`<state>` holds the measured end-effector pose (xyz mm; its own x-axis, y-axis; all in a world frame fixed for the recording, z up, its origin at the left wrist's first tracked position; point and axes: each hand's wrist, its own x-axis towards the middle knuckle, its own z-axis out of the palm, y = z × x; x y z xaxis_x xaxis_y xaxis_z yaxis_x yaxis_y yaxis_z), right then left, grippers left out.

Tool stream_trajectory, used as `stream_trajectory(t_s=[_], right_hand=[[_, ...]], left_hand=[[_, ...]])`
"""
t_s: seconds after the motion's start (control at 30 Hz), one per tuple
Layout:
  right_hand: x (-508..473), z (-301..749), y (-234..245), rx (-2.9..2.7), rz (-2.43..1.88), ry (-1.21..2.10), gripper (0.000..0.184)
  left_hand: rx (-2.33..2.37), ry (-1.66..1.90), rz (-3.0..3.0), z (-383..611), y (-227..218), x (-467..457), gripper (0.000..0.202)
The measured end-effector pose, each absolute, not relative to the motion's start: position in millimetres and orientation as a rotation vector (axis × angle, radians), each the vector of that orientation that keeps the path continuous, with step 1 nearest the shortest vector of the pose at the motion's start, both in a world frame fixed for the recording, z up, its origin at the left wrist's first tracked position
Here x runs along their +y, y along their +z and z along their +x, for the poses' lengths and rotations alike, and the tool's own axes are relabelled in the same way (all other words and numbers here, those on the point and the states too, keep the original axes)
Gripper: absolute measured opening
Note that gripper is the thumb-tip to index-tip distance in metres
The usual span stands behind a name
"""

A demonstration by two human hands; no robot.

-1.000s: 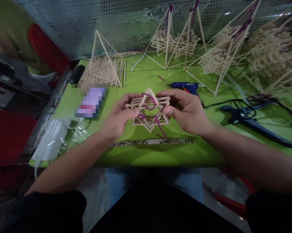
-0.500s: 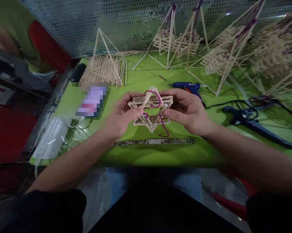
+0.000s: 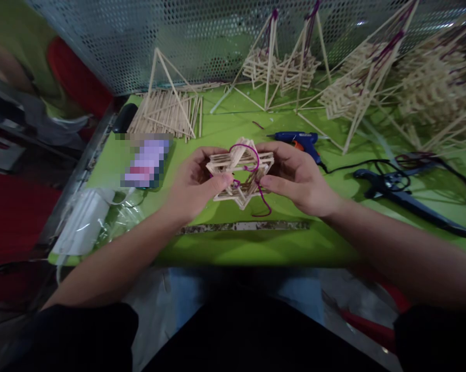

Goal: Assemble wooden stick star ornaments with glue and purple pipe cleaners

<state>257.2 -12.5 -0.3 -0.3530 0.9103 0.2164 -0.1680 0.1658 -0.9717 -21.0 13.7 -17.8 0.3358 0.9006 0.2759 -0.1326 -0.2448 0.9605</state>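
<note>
Between my two hands is a star-shaped frame (image 3: 241, 199) built from stacked thin wooden sticks, with an open middle. My left hand (image 3: 196, 186) grips its left side, thumb on the near inner edge. My right hand (image 3: 300, 181) closes on the right side in the same way, thumb pressed on the sticks. The fingers behind the frame are partly hidden. A purple cord (image 3: 264, 204) loops over the top of the frame and its loose end hangs down at the right. Just behind my right hand lies a blue glue gun (image 3: 295, 137).
A flat strip (image 3: 248, 226) lies along the near edge of the green table (image 3: 233, 250). At left are a phone (image 3: 147, 160), a white box (image 3: 81, 219) and a pile of sticks (image 3: 166, 113). Black scissors (image 3: 407, 199) lie right. Stick structures (image 3: 349, 98) stand behind, before a perforated metal panel (image 3: 159, 31).
The frame has tilted slightly within my grip, and the purple cord has shifted a little. Both hands still hold it in nearly the same place.
</note>
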Motion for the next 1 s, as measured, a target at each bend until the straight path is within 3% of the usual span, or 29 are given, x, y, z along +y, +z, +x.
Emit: stream_trajectory(t_s=[0.47,1.0], right_hand=[[-30.7,242.8,-7.9,-1.575,-0.933,0.961,0.048],[-33.2,223.2,-32.8,-1.446,-0.913,1.013,0.043]], left_hand=[[0.803,1.322,1.766,-15.4,-15.0,-3.5,0.072],[0.795,1.361,1.769,-6.0,-15.1,-14.1,0.065]])
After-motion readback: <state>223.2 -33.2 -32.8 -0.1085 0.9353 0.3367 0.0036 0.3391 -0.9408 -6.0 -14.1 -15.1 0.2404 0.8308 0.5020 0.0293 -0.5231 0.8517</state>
